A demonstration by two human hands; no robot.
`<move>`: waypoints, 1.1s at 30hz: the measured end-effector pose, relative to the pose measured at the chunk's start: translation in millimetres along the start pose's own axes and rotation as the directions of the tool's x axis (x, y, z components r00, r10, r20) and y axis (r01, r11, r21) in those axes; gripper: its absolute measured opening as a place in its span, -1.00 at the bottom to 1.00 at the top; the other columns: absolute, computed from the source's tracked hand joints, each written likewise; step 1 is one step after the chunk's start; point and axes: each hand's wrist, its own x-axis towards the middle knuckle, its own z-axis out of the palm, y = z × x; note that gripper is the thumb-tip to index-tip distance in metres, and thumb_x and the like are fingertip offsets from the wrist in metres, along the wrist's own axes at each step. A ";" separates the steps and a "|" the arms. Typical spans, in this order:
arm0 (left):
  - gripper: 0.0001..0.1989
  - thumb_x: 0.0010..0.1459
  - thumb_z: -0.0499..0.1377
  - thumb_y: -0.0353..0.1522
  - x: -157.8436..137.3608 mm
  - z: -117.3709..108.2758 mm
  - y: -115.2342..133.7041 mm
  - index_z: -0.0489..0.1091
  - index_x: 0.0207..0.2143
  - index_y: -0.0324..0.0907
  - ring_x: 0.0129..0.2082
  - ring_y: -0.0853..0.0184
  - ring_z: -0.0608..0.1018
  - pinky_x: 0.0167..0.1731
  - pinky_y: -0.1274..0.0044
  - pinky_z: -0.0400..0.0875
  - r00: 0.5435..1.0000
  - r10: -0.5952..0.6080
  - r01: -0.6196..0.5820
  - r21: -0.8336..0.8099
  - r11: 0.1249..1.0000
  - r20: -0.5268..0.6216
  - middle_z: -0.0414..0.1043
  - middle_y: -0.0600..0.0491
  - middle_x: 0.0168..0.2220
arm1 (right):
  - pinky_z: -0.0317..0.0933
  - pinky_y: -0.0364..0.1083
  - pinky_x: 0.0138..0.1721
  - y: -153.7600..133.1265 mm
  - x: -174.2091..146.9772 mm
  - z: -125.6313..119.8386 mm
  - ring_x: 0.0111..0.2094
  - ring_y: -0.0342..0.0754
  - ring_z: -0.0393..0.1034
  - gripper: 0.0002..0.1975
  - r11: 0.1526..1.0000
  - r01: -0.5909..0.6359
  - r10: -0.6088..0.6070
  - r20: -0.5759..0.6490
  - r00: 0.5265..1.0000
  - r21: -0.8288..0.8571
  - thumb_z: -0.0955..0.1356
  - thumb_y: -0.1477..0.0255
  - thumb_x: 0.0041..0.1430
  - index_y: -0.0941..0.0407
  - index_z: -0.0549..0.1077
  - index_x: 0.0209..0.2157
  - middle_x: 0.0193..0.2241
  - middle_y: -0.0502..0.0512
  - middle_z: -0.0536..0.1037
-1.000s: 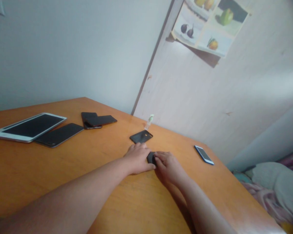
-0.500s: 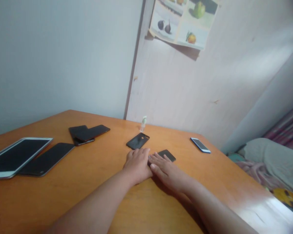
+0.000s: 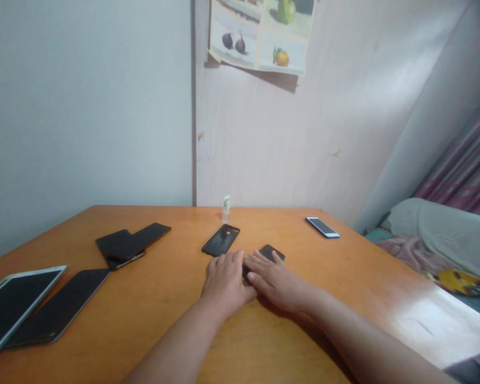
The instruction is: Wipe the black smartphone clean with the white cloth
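My right hand [image 3: 278, 280] lies palm down with outstretched fingers over a dark phone [image 3: 272, 252], covering most of it. The phone's far end shows past the fingers, and a dark strip of it appears between my hands. My left hand [image 3: 224, 282] rests just to the left, fingers stretched forward and slightly bent, its thumb near the right hand. Whether it touches the phone I cannot tell. Just beyond my left hand lies a black phone case [image 3: 220, 241] with a camera cutout. A small clear pump bottle [image 3: 226, 209] stands behind the case.
On the left of the orange wooden table [image 3: 152, 309] lie a white-framed tablet [image 3: 20, 298], a large dark tablet [image 3: 64, 306] and two overlapping dark phones [image 3: 138, 242]. A blue-edged white phone [image 3: 322, 227] lies at the far right. Bedding [image 3: 444, 229] is beyond the right edge.
The camera view has levelled and shifted, so the table sits differently in the picture. My hands stay in nearly the same place by the phone.
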 end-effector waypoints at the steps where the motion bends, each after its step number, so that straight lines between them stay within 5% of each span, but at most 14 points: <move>1: -0.34 0.02 0.19 -0.14 -0.1 -0.5 0.1 0.12 0.16 -0.09 0.07 0.05 0.35 0.07 0.27 0.13 1.000 -0.003 0.003 0.008 1.000 0.004 0.33 -0.09 0.11 | -0.38 0.35 0.25 -6.1 -1.6 -0.6 0.34 0.09 -0.19 -0.48 0.998 0.052 -0.052 0.025 0.998 0.029 0.01 0.17 0.39 -0.04 0.04 0.31 0.32 0.13 0.07; 4: -0.34 -0.01 0.21 -0.13 0.0 -0.6 -0.2 0.15 0.13 -0.10 0.04 0.05 0.38 0.04 0.28 0.15 1.000 -0.001 0.001 0.016 1.000 -0.005 0.36 -0.10 0.06 | -0.41 0.37 0.24 1.4 1.4 -2.2 0.35 0.10 -0.22 -0.48 0.999 0.021 -0.022 0.028 0.999 0.032 0.00 0.16 0.39 -0.06 0.05 0.31 0.32 0.09 0.07; 9: -0.24 -0.09 0.21 0.07 1.0 2.5 -1.9 0.20 0.08 -0.13 -0.02 0.01 0.39 -0.01 0.26 0.19 0.999 0.024 -0.023 0.028 0.999 -0.046 0.39 -0.11 -0.01 | -0.43 0.42 0.21 44.6 12.5 -0.6 0.35 0.18 -0.26 -0.45 0.947 -0.308 0.300 -0.092 0.950 -0.090 0.05 0.19 0.37 0.10 0.10 0.29 0.31 0.22 0.08; 11: -0.25 -0.09 0.21 0.07 1.2 3.5 -2.6 0.21 0.07 -0.13 -0.02 0.01 0.39 -0.02 0.26 0.19 0.998 0.029 -0.027 0.032 0.999 -0.053 0.39 -0.11 -0.02 | -0.40 0.38 0.22 40.7 9.8 -0.3 0.35 0.16 -0.25 -0.45 0.960 -0.268 0.261 -0.083 0.962 -0.087 0.06 0.19 0.37 0.11 0.09 0.30 0.31 0.24 0.08; 16: -0.38 0.00 0.19 -0.07 0.8 3.4 -3.9 0.21 0.08 -0.12 -0.01 0.05 0.39 -0.01 0.28 0.18 0.999 0.034 -0.032 0.034 0.999 -0.039 0.39 -0.09 -0.02 | -0.36 0.28 0.27 3.3 -4.1 -3.7 0.34 0.07 -0.17 -0.48 0.994 0.102 -0.104 0.036 0.994 0.047 0.06 0.18 0.38 -0.02 0.04 0.31 0.33 0.14 0.05; 18: -0.37 0.00 0.18 -0.04 0.7 2.7 -3.6 0.22 0.07 -0.12 -0.01 0.04 0.39 -0.02 0.27 0.18 0.999 0.035 -0.033 0.034 0.999 -0.036 0.40 -0.09 -0.03 | -0.36 0.34 0.25 6.5 -3.7 -6.6 0.34 0.10 -0.17 -0.49 0.996 0.084 -0.085 0.051 0.995 0.039 0.06 0.18 0.38 -0.05 0.07 0.30 0.32 0.11 0.07; 23: -0.27 -0.10 0.20 0.11 1.4 0.1 -0.7 0.26 0.04 -0.11 -0.01 0.01 0.38 -0.01 0.25 0.18 1.000 0.008 -0.008 0.054 0.999 -0.009 0.38 -0.10 -0.02 | -0.36 0.49 0.16 39.6 1.4 -14.3 0.34 0.25 -0.21 -0.49 0.959 -0.257 0.254 -0.039 0.966 -0.117 0.09 0.21 0.36 0.07 0.18 0.26 0.29 0.23 0.14; 25: -0.31 -0.08 0.19 0.10 1.4 -1.0 0.1 0.28 0.01 -0.10 0.00 0.01 0.37 0.00 0.25 0.17 1.000 -0.002 0.002 0.060 0.998 0.006 0.38 -0.10 -0.03 | -0.34 0.45 0.19 35.4 -2.9 -17.3 0.33 0.24 -0.18 -0.48 0.976 -0.192 0.192 -0.013 0.981 -0.100 0.11 0.20 0.35 0.07 0.19 0.26 0.28 0.25 0.16; 29: -0.49 -0.02 0.18 0.04 0.7 -2.5 -0.5 0.35 -0.11 -0.08 -0.04 0.03 0.39 -0.03 0.26 0.18 1.000 0.017 -0.018 0.053 0.998 0.014 0.40 -0.06 -0.12 | -0.32 0.24 0.28 9.1 -15.1 -23.4 0.33 0.08 -0.11 -0.49 0.991 0.108 -0.117 0.127 0.985 0.076 0.10 0.19 0.36 -0.04 0.11 0.29 0.30 0.12 0.13; 31: -0.52 -0.01 0.18 0.05 0.4 -2.8 -1.3 0.37 -0.15 -0.07 -0.06 0.03 0.39 -0.05 0.26 0.19 0.999 0.033 -0.034 0.049 0.998 0.008 0.39 -0.05 -0.14 | -0.30 0.23 0.28 8.8 -16.0 -26.0 0.33 0.06 -0.11 -0.51 0.989 0.102 -0.118 0.163 0.980 0.106 0.09 0.20 0.37 -0.08 0.11 0.29 0.30 0.07 0.14; 33: -0.47 -0.03 0.17 0.09 0.5 -3.2 -1.6 0.38 -0.15 -0.06 -0.06 0.02 0.39 -0.06 0.26 0.20 0.999 0.038 -0.038 0.041 0.998 0.006 0.38 -0.05 -0.14 | -0.28 0.32 0.25 20.7 -13.2 -27.8 0.33 0.12 -0.11 -0.52 0.999 -0.015 0.009 0.139 0.990 0.042 0.10 0.23 0.37 -0.05 0.17 0.27 0.28 0.10 0.17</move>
